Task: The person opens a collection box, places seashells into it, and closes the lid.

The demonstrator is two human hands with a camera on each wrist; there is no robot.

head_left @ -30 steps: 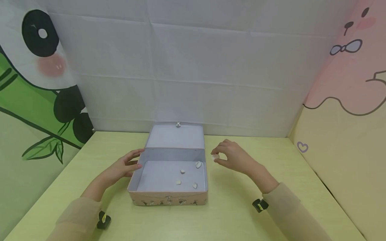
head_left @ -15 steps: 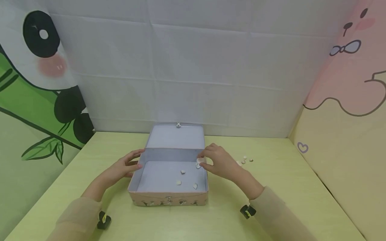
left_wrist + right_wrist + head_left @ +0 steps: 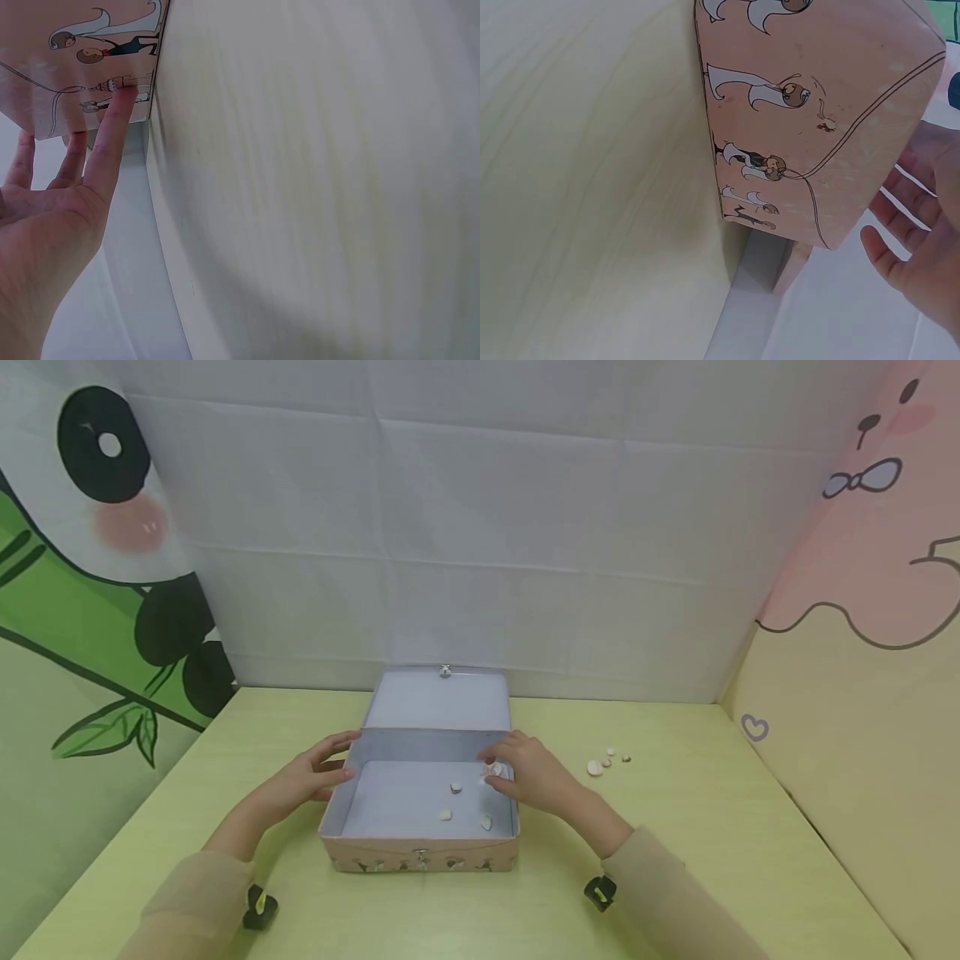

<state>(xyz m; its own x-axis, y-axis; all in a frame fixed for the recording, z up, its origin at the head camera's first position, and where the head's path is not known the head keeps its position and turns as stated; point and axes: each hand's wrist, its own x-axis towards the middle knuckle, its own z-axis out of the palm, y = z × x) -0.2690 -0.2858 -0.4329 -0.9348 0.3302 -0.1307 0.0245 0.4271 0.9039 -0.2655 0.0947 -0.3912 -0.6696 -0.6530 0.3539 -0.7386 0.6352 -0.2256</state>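
Observation:
A pink tin box stands with its lid raised at the back. Inside, small white shells are scattered over the pale floor. My left hand rests against the box's left side, fingers fairly straight; in the left wrist view one fingertip touches the printed side. Over the right rim reaches my right hand, thumb and fingertips lowered around a white shell. I cannot tell whether they still pinch it. In the right wrist view the printed wall partly hides that hand's fingers.
Several more small shells, among them a round white shell, lie on the pale yellow table right of the box. A white cloth backdrop hangs behind the table, with cartoon panels on both sides.
My right hand has moved left from beside the box, carrying a white shell over the right rim and down inside. The loose shells on the table are now uncovered. My left hand stays put.

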